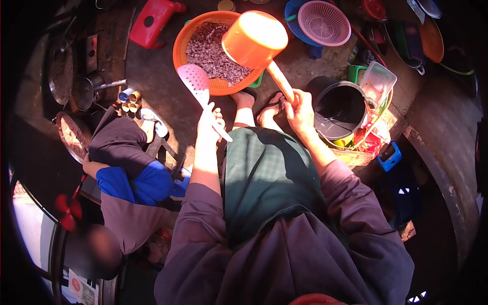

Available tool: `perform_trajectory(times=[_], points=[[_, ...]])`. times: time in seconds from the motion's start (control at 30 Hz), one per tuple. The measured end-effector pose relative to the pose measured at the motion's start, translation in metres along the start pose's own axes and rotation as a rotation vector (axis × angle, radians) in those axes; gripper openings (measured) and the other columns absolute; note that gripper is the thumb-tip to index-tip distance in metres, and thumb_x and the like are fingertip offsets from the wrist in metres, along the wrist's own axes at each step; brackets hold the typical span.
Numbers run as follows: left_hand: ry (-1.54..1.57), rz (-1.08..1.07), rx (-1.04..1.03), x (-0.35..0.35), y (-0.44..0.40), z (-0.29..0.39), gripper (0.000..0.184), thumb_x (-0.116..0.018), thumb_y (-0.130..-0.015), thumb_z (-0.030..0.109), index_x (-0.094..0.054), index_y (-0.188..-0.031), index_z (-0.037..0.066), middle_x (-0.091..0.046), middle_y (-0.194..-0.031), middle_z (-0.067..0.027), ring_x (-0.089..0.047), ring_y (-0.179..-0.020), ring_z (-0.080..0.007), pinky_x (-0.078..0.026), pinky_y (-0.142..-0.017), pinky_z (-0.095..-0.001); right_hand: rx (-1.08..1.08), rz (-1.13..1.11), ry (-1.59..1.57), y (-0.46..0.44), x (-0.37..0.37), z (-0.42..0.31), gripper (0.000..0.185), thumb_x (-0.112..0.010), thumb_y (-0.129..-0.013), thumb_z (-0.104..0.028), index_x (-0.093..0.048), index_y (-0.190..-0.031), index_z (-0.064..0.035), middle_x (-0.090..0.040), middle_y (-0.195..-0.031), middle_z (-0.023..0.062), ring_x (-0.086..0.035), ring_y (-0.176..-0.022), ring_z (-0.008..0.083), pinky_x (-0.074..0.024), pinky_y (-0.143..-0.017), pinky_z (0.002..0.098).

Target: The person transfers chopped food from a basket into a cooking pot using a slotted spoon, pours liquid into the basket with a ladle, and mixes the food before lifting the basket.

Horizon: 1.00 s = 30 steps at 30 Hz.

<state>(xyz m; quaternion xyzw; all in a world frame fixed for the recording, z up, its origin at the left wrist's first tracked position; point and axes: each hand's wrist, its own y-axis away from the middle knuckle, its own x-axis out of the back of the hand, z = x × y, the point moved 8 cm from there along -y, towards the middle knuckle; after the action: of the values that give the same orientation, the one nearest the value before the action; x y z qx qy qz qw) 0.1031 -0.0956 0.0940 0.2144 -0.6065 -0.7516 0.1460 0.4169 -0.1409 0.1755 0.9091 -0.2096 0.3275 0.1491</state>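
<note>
My left hand (209,122) is closed round the handle of a pink slotted spoon (194,81), whose holed bowl is over the near left rim of an orange basin (181,46). Chopped, pale purplish pieces (209,53) fill much of this basin, which has an orange mesh inside. In my right hand (300,109) is the long handle of an orange water dipper (256,38), gripped with the fingers wrapped round it. The dipper's cup hangs above the right part of the basin and hides some of the pieces. I cannot see what is inside the dipper.
Beside my right leg stands a black bucket (339,112), near a clear plastic container (377,84). A pink colander (324,23) and a red stool (154,23) are farther off. On the left, a seated person (132,183) in a blue garment reaches to a round pan (73,136).
</note>
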Motion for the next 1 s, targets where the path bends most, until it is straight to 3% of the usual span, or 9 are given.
perform_trajectory(times=[0.2, 0.37, 0.5, 0.6, 0.67, 0.77, 0.83, 0.97, 1.0], points=[[-0.075, -0.166, -0.022, -0.019, -0.01, -0.002, 0.036, -0.052, -0.093, 0.026, -0.048, -0.122, 0.005, -0.06, -0.094, -0.0083, -0.057, -0.073, -0.0164, -0.048, -0.055, -0.0255, -0.51, 0.112, 0.165, 0.139, 0.106, 0.137, 0.04, -0.066, -0.081, -0.014, -0.046, -0.113, -0.0001, -0.05, -0.102, 0.02, -0.052, -0.096, 0.034, -0.042, -0.086, 0.041], [-0.254, -0.203, 0.003, -0.047, -0.012, -0.01, 0.041, -0.05, -0.093, 0.028, -0.047, -0.124, 0.001, -0.06, -0.102, -0.0101, -0.057, -0.078, -0.0184, -0.049, -0.062, -0.03, -0.449, 0.09, 0.8, 0.149, 0.167, 0.167, 0.044, -0.068, -0.08, -0.018, -0.049, -0.116, -0.0033, -0.052, -0.103, 0.0165, -0.052, -0.094, 0.032, -0.0426, -0.086, 0.0401], [-0.148, -0.247, 0.082, -0.078, -0.011, -0.029, 0.034, -0.053, -0.092, 0.024, -0.051, -0.118, 0.003, -0.058, -0.1, -0.0088, -0.057, -0.08, -0.0188, -0.051, -0.069, -0.0324, -0.305, 0.081, 0.173, 0.073, 0.105, 0.105, 0.045, -0.064, -0.083, -0.014, -0.047, -0.123, -0.0034, -0.049, -0.112, 0.0145, -0.053, -0.101, 0.0257, -0.0488, -0.079, 0.0375], [-0.078, -0.313, 0.126, -0.096, -0.008, -0.049, 0.04, -0.051, -0.094, 0.026, -0.045, -0.126, 0.003, -0.055, -0.107, -0.0162, -0.056, -0.096, -0.0286, -0.049, -0.083, -0.0421, -0.302, -0.222, -0.23, 0.023, 0.026, 0.027, 0.044, -0.065, -0.083, -0.014, -0.05, -0.123, -0.0046, -0.049, -0.112, 0.0131, -0.055, -0.094, 0.0242, -0.0481, -0.081, 0.0317], [-0.101, -0.327, 0.164, -0.109, -0.001, -0.058, 0.048, -0.049, -0.095, 0.03, -0.038, -0.135, 0.005, -0.049, -0.121, -0.0191, -0.051, -0.108, -0.0315, -0.045, -0.091, -0.0439, -0.109, -0.381, -0.367, -0.004, -0.01, -0.039, 0.044, -0.066, -0.081, -0.016, -0.052, -0.12, -0.0036, -0.052, -0.109, 0.0169, -0.056, -0.096, 0.0286, -0.0469, -0.084, 0.038], [-0.279, -0.332, 0.136, -0.118, 0.004, -0.057, 0.05, -0.055, -0.092, 0.036, -0.045, -0.131, 0.005, -0.052, -0.12, -0.0125, -0.049, -0.115, -0.0241, -0.045, -0.092, -0.0396, 0.061, -0.689, -0.066, -0.009, -0.076, -0.065, 0.057, -0.064, -0.078, -0.032, -0.045, -0.122, -0.0006, -0.058, -0.102, 0.0241, -0.059, -0.096, 0.0385, -0.049, -0.084, 0.0444], [-0.426, -0.256, 0.144, -0.116, 0.0, -0.059, 0.045, -0.054, -0.093, 0.036, -0.05, -0.127, 0.007, -0.055, -0.119, -0.006, -0.051, -0.112, -0.0167, -0.041, -0.095, -0.0336, -0.122, -0.873, 0.103, -0.008, -0.099, -0.059, 0.049, -0.058, -0.081, -0.026, -0.043, -0.116, 0.005, -0.056, -0.098, 0.0272, -0.062, -0.086, 0.0397, -0.0503, -0.079, 0.047], [-0.483, -0.276, 0.145, -0.098, -0.034, -0.074, 0.041, -0.047, -0.096, 0.039, -0.053, -0.123, 0.01, -0.058, -0.116, -0.0042, -0.053, -0.109, -0.0147, -0.039, -0.096, -0.0312, -0.199, -0.66, 0.145, -0.019, -0.119, -0.055, 0.042, -0.048, -0.085, -0.016, -0.037, -0.116, 0.0087, -0.054, -0.096, 0.0284, -0.061, -0.08, 0.043, -0.0496, -0.074, 0.0497], [-0.53, -0.304, 0.107, -0.104, -0.038, -0.066, 0.04, -0.046, -0.096, 0.039, -0.054, -0.122, 0.01, -0.059, -0.115, -0.0041, -0.053, -0.108, -0.0143, -0.039, -0.095, -0.0312, -0.033, -0.566, 0.194, -0.013, -0.136, -0.04, 0.043, -0.046, -0.088, -0.017, -0.034, -0.122, 0.0055, -0.052, -0.101, 0.0282, -0.06, -0.085, 0.0442, -0.049, -0.076, 0.0497]])
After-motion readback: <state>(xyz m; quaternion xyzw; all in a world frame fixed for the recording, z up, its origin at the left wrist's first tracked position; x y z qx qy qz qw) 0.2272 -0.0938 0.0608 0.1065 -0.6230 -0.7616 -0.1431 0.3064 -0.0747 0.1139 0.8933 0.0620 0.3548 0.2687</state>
